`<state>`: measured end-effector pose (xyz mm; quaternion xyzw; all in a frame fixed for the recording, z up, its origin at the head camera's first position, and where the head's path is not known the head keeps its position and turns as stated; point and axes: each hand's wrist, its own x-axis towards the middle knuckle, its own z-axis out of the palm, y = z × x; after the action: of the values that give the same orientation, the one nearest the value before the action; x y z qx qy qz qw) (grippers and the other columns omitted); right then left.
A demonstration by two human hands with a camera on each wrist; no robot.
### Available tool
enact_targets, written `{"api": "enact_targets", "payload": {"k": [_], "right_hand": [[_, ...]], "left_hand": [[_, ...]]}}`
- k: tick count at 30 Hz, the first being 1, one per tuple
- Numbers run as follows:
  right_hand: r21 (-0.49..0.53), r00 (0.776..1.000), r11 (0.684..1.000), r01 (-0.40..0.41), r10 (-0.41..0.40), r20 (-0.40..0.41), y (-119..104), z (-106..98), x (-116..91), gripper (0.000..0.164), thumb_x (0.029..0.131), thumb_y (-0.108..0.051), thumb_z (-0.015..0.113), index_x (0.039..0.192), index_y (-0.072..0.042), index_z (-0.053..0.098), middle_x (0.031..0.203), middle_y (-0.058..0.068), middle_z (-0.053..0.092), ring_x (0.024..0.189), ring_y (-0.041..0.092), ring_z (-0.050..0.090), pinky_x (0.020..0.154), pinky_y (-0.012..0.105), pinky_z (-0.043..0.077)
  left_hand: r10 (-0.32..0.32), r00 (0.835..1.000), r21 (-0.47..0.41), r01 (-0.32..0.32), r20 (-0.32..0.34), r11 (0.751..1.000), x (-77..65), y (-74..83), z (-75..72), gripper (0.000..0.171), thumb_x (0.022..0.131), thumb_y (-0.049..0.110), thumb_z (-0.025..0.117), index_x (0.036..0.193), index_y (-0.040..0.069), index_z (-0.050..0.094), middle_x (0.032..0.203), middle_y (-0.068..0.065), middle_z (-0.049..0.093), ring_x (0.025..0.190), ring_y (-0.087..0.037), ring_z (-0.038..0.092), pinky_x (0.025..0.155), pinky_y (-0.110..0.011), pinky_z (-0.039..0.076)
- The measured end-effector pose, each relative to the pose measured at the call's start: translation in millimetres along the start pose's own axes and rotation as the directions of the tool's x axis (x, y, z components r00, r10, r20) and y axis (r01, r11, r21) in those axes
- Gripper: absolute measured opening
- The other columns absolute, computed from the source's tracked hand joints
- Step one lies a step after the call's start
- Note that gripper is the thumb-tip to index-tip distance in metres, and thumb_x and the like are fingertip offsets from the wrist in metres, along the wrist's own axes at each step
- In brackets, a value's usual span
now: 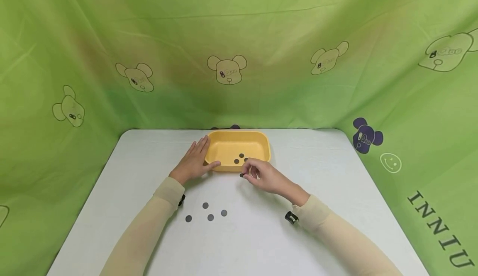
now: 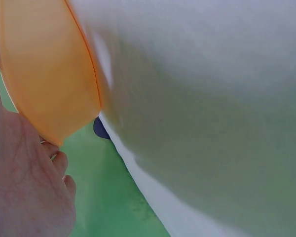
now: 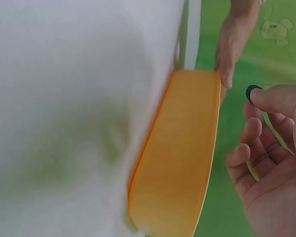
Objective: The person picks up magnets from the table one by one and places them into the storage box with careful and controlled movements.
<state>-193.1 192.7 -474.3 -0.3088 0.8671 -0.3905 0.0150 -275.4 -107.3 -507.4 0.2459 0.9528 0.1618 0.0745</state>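
A yellow rectangular tub (image 1: 239,169) stands near the far edge of the white table, with a few small dark discs (image 1: 236,161) on its floor. My left hand (image 1: 194,159) rests against the tub's left end, fingers straight and thumb on the near rim. Between thumb and fingertip my right hand (image 1: 263,175) pinches a black disc (image 3: 253,93) just at the tub's near rim, toward its right side. The right hand partly covers one disc inside. Closer to me, several grey discs (image 1: 210,217) lie flat and spread apart on the table.
The white tabletop (image 1: 298,247) runs back to a green curtain (image 1: 179,101) printed with bear heads, which closes off the back and both sides. Dark wrist straps (image 1: 291,217) sit at both sleeves.
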Motion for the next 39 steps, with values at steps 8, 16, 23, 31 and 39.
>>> {"api": "enact_targets", "payload": {"k": [8, 16, 23, 31, 39], "right_hand": [[0.049, 0.995, 0.998, -0.05, 0.055, -0.089, 12.6, -6.0, 14.4, 0.015, 0.097, -0.001, 0.077, 0.102, -0.013, 0.068, 0.097, 0.002, 0.071, 0.079, 0.011, 0.058, 0.067, 0.023, 0.051], [0.072, 0.978, 0.989, -0.129, 0.139, -0.153, 22.9, -13.5, 31.4, 0.013, 0.098, -0.003, 0.077, 0.103, -0.007, 0.066, 0.097, 0.003, 0.07, 0.08, 0.014, 0.06, 0.071, 0.024, 0.054], [0.105, 0.961, 0.976, -0.189, 0.206, -0.185, 31.7, -19.1, 41.9, 0.012, 0.097, 0.0, 0.077, 0.103, -0.005, 0.067, 0.099, 0.009, 0.07, 0.082, 0.017, 0.063, 0.072, 0.024, 0.055], [0.104, 0.94, 0.956, -0.275, 0.29, -0.181, 47.6, -20.7, 49.0, 0.011, 0.1, -0.005, 0.076, 0.104, -0.008, 0.065, 0.101, 0.007, 0.072, 0.082, 0.019, 0.063, 0.068, 0.025, 0.053], [0.077, 0.93, 0.944, -0.321, 0.33, -0.164, 54.2, -20.9, 55.6, 0.01, 0.101, -0.004, 0.074, 0.107, -0.006, 0.065, 0.103, 0.009, 0.072, 0.085, 0.021, 0.06, 0.072, 0.026, 0.051]], "left_hand": [[0.005, 1.0, -0.032, -0.005, -0.013, 0.999, -0.7, -0.2, -0.6, 0.107, 0.105, 0.069, 0.052, 0.172, 0.003, 0.0, 0.181, -0.013, -0.001, 0.167, -0.029, 0.001, 0.135, -0.042, -0.004], [0.004, 1.0, -0.007, -0.004, -0.008, 1.0, -3.5, 2.2, -2.1, 0.108, 0.104, 0.073, 0.047, 0.171, 0.003, -0.001, 0.181, -0.012, -0.002, 0.167, -0.03, 0.002, 0.135, -0.042, -0.003], [0.009, 1.0, 0.001, -0.009, -0.006, 1.0, -2.8, 2.4, -1.6, 0.109, 0.104, 0.075, 0.044, 0.171, 0.003, -0.002, 0.181, -0.013, -0.003, 0.167, -0.031, 0.003, 0.135, -0.042, -0.003], [-0.008, 1.0, -0.003, 0.008, 0.015, 1.0, -2.5, 3.0, -2.0, 0.11, 0.103, 0.078, 0.041, 0.172, 0.006, -0.005, 0.181, -0.009, -0.006, 0.167, -0.027, -0.002, 0.135, -0.039, -0.006], [0.004, 1.0, -0.016, -0.004, -0.001, 1.0, -4.2, 2.7, -1.7, 0.109, 0.104, 0.076, 0.044, 0.171, 0.004, -0.003, 0.181, -0.011, -0.004, 0.167, -0.03, 0.002, 0.135, -0.041, -0.004]]}}
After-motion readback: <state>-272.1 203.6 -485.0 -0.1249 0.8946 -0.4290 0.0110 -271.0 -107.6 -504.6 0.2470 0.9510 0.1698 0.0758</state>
